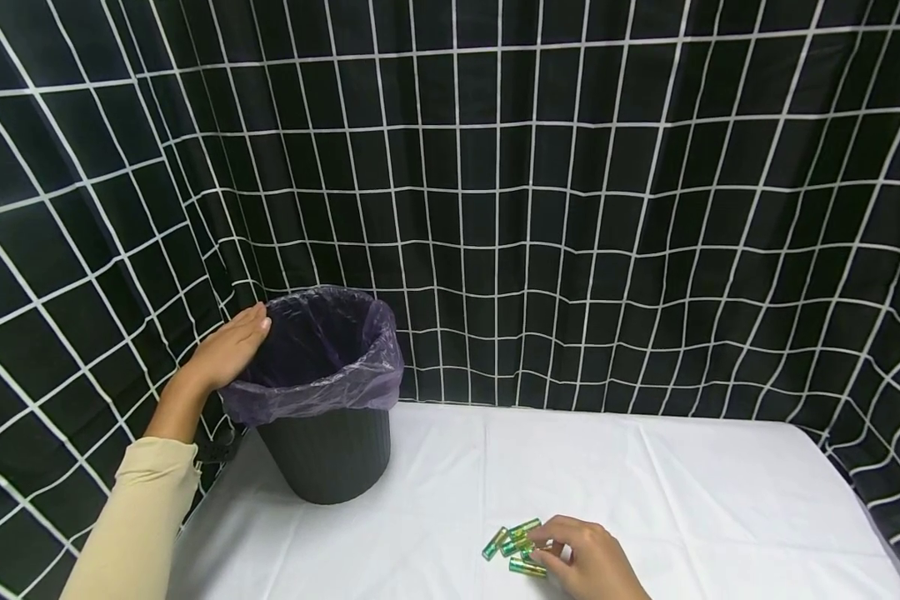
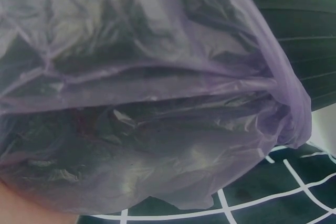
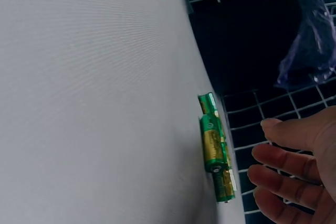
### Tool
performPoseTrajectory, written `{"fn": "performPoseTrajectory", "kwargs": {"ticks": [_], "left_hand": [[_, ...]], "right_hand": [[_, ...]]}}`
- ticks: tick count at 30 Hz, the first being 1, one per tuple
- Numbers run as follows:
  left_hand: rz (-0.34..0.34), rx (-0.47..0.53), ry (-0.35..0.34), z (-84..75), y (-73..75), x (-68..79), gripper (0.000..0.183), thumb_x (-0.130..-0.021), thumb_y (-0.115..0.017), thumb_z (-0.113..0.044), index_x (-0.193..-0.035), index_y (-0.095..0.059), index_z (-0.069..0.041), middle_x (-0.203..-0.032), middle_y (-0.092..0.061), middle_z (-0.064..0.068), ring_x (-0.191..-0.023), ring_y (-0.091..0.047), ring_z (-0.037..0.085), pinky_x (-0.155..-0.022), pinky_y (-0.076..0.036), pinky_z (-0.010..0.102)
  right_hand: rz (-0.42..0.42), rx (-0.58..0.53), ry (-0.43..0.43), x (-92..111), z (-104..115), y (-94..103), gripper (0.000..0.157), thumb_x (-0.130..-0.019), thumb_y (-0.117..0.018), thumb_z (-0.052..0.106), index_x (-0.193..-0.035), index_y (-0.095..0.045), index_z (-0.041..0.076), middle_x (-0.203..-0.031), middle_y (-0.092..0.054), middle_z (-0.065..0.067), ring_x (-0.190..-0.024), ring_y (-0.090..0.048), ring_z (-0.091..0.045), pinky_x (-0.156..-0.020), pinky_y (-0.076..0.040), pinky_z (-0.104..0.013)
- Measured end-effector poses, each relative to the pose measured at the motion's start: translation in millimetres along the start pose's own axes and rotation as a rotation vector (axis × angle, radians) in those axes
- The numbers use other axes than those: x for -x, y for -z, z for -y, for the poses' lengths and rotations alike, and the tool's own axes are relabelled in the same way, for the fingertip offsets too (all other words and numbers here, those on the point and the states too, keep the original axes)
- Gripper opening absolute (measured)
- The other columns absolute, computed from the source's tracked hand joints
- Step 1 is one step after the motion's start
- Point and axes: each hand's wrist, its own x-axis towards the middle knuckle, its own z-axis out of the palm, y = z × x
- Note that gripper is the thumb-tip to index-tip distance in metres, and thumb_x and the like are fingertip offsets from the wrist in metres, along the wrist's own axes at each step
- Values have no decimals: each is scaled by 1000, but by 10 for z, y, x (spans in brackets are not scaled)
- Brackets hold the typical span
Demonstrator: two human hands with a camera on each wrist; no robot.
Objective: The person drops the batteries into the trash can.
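At the left stands a dark ribbed trash bin [image 1: 328, 458] lined with a translucent purple bag [image 1: 352, 390]. My left hand [image 1: 232, 346] rests on the left side of its rim, fingers straight over the bag. Purple film [image 2: 157, 145] fills most of the left wrist view, with a bit of that hand at the lower left corner. Several green and gold batteries [image 1: 527, 567] lie in a loose cluster on the table. Over their right side is my right hand [image 1: 591, 560]. The right wrist view shows its fingers [image 3: 286, 161] loosely bent and apart from the batteries [image 3: 213, 148].
A white cloth covers the table [image 1: 690, 500]. Black curtains [image 1: 532, 208] with a white grid hang behind it and along both sides. The bin stands close to the left curtain, left of the batteries.
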Motion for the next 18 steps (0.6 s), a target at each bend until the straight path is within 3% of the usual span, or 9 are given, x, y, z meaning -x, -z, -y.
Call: {"fn": "performPoseTrajectory", "kwargs": {"ticks": [8,18], "left_hand": [[-4,7,-9,-5,-4,-18,66,-113,-19,-39,-156,-15,11,-164,-13,29,-153,-8,45,-123,-10,57],[-1,-11,-9,23,-7,-17,67,-113,-18,-40,-156,-15,11,-164,-12,29,-153,-7,45,-123,-10,58]], "right_hand": [[106,30,-112,24,14,-52,16,-81,-84,16,-95,-79,11,-84,-69,14,-66,-51,7,-59,-49,-18],[153,71,-144,35,9,-94,13,-78,-84,16,-89,-78,16,-82,-65,19,-66,-49,7,-59,-48,-19]]}}
